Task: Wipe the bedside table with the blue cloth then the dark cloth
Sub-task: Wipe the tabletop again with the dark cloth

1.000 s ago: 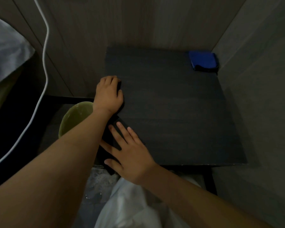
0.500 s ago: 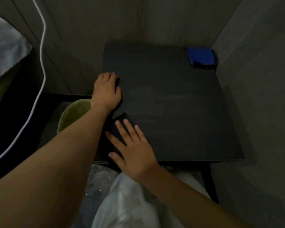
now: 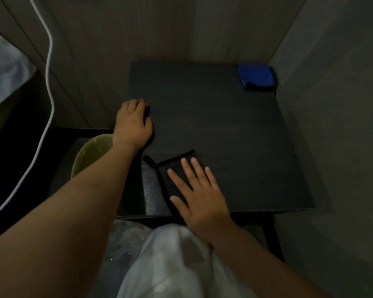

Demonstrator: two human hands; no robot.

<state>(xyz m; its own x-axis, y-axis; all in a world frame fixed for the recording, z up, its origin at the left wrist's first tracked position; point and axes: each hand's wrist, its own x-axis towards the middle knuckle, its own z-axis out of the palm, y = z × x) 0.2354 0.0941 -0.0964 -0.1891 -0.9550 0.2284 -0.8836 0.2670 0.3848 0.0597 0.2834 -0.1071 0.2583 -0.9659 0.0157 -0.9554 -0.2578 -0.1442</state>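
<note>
With my right hand point(image 3: 199, 200) flat, fingers spread and grasping nothing, on the dark cloth point(image 3: 173, 171) at the near left of the table point(image 3: 224, 130), I should press evenly and sweep toward the blue cloth point(image 3: 256, 77) parked far right, my left hand point(image 3: 134, 123) resting on the left edge, its grasp unclear.

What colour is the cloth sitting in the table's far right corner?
The cloth is bright blue, with a dark edge along its near side; seen in the head view.

A: Blue cloth point(image 3: 256, 77)?
B: Folded, bright blue, far right corner of the dark counter point(image 3: 224, 136).
A: Dark cloth point(image 3: 172, 162)?
B: Black, dark-trimmed, spread flat and askew near the front left corner.
</note>
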